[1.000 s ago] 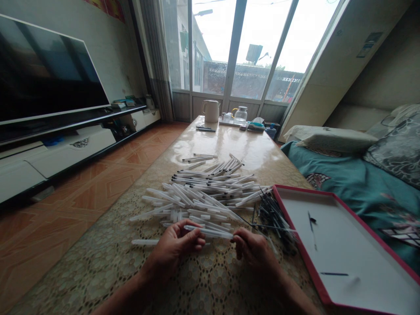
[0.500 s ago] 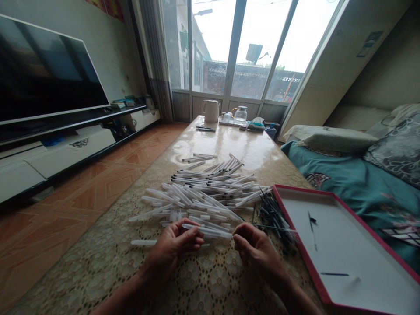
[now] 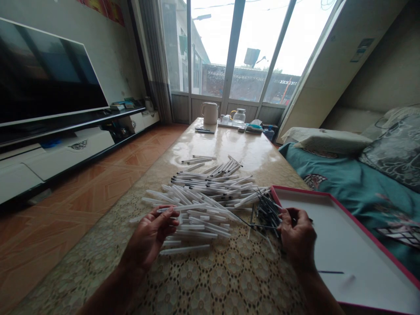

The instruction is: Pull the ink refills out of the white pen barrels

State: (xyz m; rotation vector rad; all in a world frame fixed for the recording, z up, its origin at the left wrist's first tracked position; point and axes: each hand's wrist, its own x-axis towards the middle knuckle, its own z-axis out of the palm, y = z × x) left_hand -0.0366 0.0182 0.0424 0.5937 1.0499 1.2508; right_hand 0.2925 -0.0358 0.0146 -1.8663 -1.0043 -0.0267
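On a glossy lace-patterned table [image 3: 226, 146], the left hand [image 3: 149, 236] rests half-open against a pile of light, slippery plastic pen barrels [image 3: 200, 210], easiest taken mid-shaft; the right hand [image 3: 297, 236] appears to pinch thin, springy black ink refills [image 3: 267, 214].

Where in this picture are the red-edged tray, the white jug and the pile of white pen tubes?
Red-rimmed tray [image 3: 302, 190]: head view, on the rim's far edge.
White jug [image 3: 210, 113]: head view, on its body.
Pile of white pen barrels [image 3: 203, 210]: head view, on barrels mid-pile.
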